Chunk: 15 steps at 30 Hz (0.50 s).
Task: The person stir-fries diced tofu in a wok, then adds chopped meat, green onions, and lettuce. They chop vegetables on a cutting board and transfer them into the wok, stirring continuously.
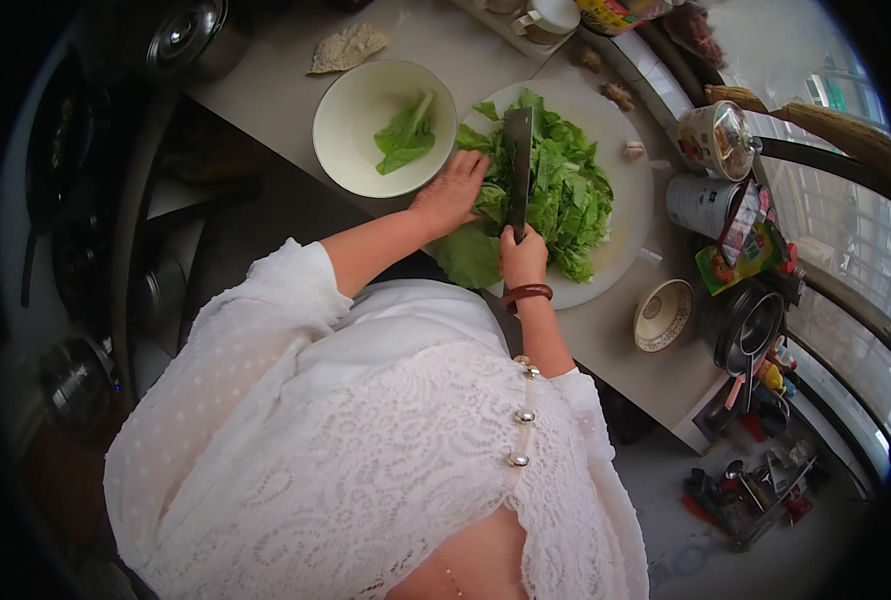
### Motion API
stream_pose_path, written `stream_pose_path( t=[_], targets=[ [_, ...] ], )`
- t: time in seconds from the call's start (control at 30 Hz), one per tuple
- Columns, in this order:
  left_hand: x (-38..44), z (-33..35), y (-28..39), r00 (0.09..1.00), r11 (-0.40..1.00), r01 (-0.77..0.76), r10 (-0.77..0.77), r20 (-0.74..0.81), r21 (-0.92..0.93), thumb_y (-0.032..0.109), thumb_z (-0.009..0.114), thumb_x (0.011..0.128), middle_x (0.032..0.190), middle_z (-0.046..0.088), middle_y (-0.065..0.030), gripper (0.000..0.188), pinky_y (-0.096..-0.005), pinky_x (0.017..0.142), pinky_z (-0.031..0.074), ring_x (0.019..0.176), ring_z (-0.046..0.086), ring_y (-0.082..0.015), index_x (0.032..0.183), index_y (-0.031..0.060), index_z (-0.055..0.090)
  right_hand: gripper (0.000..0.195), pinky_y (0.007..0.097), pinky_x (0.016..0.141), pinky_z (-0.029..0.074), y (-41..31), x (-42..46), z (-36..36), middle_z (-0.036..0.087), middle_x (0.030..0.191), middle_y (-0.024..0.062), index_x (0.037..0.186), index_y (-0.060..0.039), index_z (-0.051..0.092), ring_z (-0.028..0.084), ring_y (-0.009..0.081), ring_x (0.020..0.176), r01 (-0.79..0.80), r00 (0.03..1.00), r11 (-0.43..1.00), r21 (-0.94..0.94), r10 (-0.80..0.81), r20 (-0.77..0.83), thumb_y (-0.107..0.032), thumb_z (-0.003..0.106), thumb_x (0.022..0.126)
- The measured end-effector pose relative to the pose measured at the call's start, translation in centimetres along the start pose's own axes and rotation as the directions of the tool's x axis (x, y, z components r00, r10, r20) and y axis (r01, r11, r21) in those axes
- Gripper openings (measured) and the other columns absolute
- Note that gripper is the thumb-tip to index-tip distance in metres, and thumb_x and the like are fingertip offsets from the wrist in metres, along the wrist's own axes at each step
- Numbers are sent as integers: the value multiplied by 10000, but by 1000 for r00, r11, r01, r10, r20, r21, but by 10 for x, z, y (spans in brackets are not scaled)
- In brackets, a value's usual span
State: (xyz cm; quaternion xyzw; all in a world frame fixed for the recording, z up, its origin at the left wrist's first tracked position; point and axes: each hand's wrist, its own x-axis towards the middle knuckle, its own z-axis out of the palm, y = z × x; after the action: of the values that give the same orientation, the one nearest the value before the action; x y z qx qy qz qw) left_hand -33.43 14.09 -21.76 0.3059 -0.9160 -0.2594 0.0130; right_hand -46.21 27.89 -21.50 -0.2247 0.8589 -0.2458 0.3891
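Note:
My right hand (pixel 524 256) grips the handle of a cleaver (pixel 519 157), whose dark blade points away from me with its edge down among leafy greens. To the blade's left, my left hand (pixel 451 191) presses on uncut green leaves (pixel 469 251), some hanging past the board's near edge. A pile of cut leafy greens (pixel 569 199) lies to the right of the blade. Beneath it all is a round white cutting board (pixel 631 244). Just beyond my left hand stands a cream enamel bowl (pixel 344 124) holding a green leaf (pixel 406 139).
A garlic clove (pixel 633 149) lies at the board's right side. On the counter (pixel 258 82) are a small patterned bowl (pixel 663 315) and a crumpled cloth-like piece (pixel 348 49). Cans, a lidded tub (pixel 715 141) and stacked dark pans (pixel 749 330) line the window side.

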Motion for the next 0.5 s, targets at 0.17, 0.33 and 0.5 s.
stream_pose_path(
  t=[0.17,0.33,0.5],
  targets=[
    [-22,-7,9,998,999,-24,21,61,47,495,841,586,1436,282,-195,1150,-441,1143,226,1370,240,-356,1447,1,261,236,300,414,408,-17,-6,-21,536,583,22,777,-32,571,499,125,440,-141,979,954,263,95,181,-222,567,916],
    [-26,-3,15,999,997,-25,22,44,77,421,864,561,1408,304,-171,1132,-431,1121,259,1344,276,-352,1448,29,279,203,283,404,374,-28,-11,-26,501,567,-4,800,-43,547,460,104,432,-153,973,923,354,78,216,-205,571,920],
    [-24,-2,11,991,990,-135,135,13,45,305,814,641,1154,499,-121,722,-403,995,387,1161,449,-301,1224,35,484,197,276,401,354,-29,-19,-31,470,560,-12,802,-44,516,432,99,423,-132,976,901,412,47,211,-190,568,925]
  ],
)
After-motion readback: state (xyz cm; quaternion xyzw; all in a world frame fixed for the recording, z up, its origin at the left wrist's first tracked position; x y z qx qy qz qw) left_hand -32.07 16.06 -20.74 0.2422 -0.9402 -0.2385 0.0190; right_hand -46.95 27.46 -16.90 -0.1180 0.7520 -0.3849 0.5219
